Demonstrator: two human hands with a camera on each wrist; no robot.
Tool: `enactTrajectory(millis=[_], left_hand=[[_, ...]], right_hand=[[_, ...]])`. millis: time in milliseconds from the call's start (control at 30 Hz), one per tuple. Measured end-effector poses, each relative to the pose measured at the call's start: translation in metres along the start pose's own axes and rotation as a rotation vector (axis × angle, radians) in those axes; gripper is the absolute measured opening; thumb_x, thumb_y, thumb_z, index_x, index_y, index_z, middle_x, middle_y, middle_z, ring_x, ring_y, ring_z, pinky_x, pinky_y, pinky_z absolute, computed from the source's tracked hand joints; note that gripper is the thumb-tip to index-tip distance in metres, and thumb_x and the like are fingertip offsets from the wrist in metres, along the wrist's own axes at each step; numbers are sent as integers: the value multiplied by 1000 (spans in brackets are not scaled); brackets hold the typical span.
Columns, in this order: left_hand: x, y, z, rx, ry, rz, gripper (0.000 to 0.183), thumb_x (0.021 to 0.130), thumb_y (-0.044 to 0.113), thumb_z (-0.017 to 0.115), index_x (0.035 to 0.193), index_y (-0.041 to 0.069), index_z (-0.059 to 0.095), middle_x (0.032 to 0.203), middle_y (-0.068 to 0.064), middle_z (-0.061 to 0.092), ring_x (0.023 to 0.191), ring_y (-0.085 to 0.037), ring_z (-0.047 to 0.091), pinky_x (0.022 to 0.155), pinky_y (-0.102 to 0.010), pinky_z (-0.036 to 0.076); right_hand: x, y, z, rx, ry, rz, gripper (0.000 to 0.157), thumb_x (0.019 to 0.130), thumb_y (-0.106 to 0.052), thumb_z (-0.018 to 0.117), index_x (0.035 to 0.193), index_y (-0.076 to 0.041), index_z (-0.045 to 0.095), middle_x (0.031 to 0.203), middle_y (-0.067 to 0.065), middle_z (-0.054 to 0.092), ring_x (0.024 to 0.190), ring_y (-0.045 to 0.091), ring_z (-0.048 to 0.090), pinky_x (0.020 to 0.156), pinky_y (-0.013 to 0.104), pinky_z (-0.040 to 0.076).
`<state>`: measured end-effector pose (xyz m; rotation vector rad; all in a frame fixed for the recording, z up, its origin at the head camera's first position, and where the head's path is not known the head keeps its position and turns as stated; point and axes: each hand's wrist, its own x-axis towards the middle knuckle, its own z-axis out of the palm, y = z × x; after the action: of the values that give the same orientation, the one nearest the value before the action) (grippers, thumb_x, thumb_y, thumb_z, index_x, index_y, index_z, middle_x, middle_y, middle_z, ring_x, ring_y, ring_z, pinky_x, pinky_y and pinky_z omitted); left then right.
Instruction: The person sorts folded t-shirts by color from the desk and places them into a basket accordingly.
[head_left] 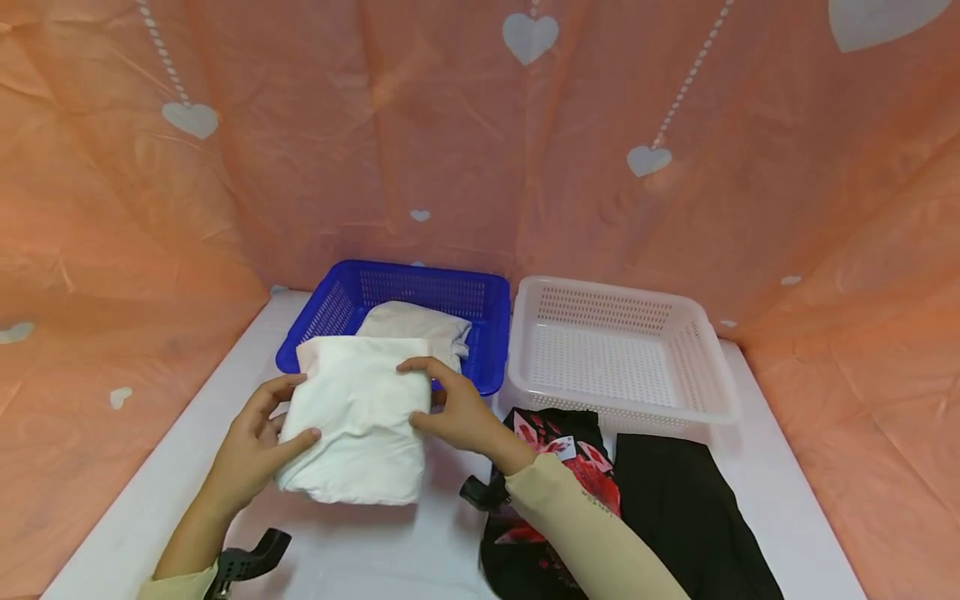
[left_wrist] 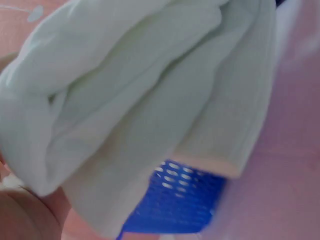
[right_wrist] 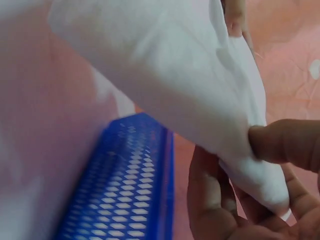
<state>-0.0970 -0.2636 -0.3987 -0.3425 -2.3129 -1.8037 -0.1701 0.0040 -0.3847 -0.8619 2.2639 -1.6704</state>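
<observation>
A folded white cloth [head_left: 360, 425] is held between both hands, raised above the white table [head_left: 435, 546] and in front of the blue basket [head_left: 330, 312], whose near side is partly hidden by it in the head view. By the left hand [head_left: 251, 450] the cloth's left side is gripped, the thumb laid on the front face and the fingers set along the edge and behind. By the right hand [head_left: 465, 412] the right side is pinched between thumb and fingers, as is also shown in the right wrist view. Loose folds of the cloth are seen close up from the left wrist.

Inside the blue basket a cream cloth [head_left: 412, 321] is laid. Just beside it on the right a white basket [head_left: 622, 408] is placed. Nearer the person, a black garment with red and pink flowers [head_left: 592, 475] is partly covered by the right sleeve [head_left: 585, 537]; on it a small white label [head_left: 564, 448] is seen, whose writing is too small to be read. Small dark marks like print are seen along the sleeve's edge, but cannot be made out. To its right a plain black garment [head_left: 690, 508] is laid.
</observation>
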Motion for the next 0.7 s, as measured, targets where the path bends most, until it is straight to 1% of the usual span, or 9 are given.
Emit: enactTrajectory(millis=[100,200,333,400,533,667,700], left_hand=[[9,6,1,-69,-17,-9,70,80,-13,67,141,5,38,123,0,45,99,-4,61,68,-24,57],[18,12,2,-80,-37,-11,72,80,-12,68,142,8,37,127,2,44,104,-3,59,70,-24,57],[30,19,3,-96,-55,26,72,79,-14,68,142,9,39,125,0,46,105,-5,58,73,-22,55],[37,23,4,-102,-55,55,71,79,-15,67,140,8,40,123,-1,47,103,-8,58,73,-22,55],[50,32,10,-116,-22,107,70,76,-18,67,137,7,42,125,-1,45,101,-11,57,75,-19,54],[64,40,19,-139,31,150,69,74,-22,65,134,5,44,129,1,43,99,-11,56,76,-17,52],[68,42,21,-118,47,163,68,74,-21,66,134,5,45,129,2,44,98,-10,56,75,-16,52]], right_hand=[[5,-6,-9,-10,20,-14,60,78,6,66,130,-20,53,132,10,54,85,18,67,65,23,53],[9,-12,-18,-32,42,-41,61,78,7,65,130,-20,53,131,10,54,80,17,67,61,23,51],[14,-20,-28,-34,65,-74,60,77,8,64,130,-17,54,130,10,54,78,17,66,61,24,53],[15,-25,-32,-25,78,-69,60,77,8,64,130,-18,54,129,9,55,77,17,65,60,24,54],[17,-35,-43,-30,115,-77,60,77,8,63,129,-20,54,128,7,55,78,18,64,61,25,53],[21,-43,-54,-23,147,-97,60,77,11,61,129,-18,55,130,7,53,81,22,64,64,27,54],[22,-44,-56,-23,154,-106,60,76,12,61,129,-17,55,132,7,52,82,23,65,65,28,54]])
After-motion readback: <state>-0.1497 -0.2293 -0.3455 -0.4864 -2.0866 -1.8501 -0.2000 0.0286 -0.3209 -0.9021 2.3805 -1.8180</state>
